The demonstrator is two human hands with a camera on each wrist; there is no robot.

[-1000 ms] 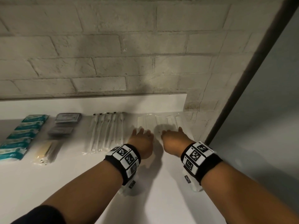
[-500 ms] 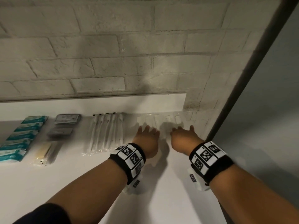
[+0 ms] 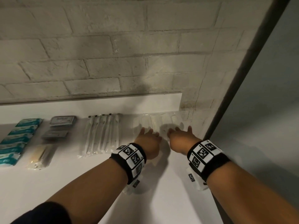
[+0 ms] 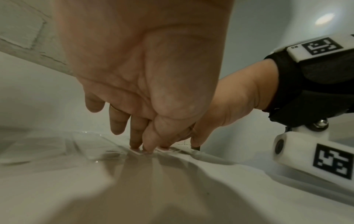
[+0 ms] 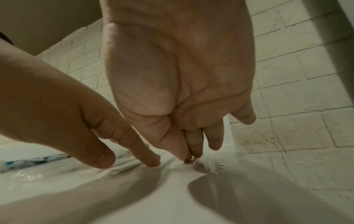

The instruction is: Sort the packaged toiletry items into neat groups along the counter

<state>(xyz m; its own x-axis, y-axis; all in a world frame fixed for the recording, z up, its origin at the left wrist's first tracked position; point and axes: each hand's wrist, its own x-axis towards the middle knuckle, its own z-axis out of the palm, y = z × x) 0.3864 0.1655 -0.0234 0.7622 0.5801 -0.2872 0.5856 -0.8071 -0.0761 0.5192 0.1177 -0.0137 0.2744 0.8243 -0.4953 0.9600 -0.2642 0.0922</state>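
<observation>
A row of clear-wrapped white packets [image 3: 155, 121] lies at the counter's back right, near the wall. My left hand [image 3: 148, 139] and right hand [image 3: 181, 136] reach side by side onto its near edge. In the left wrist view, the straight fingertips of my left hand [image 4: 141, 145] press down on the crinkled clear wrap [image 4: 91, 150]. The right wrist view has my right hand [image 5: 188, 156] pressing the wrap [image 5: 134, 168] the same way, with the left hand's index finger [image 5: 151, 160] next to it. Neither hand grips anything.
Left of the hands lie long white wrapped sticks [image 3: 102, 135], two grey boxes [image 3: 62, 121], a yellowish packet [image 3: 40, 156] and a column of teal packets [image 3: 17, 139]. The white counter [image 3: 161, 199] ends at a dark door frame [image 3: 242, 70] on the right; a brick wall [image 3: 113, 54] stands behind.
Both hands have slid forward towards the wall onto the clear packets, and the right hand's fingers have spread out to the right.
</observation>
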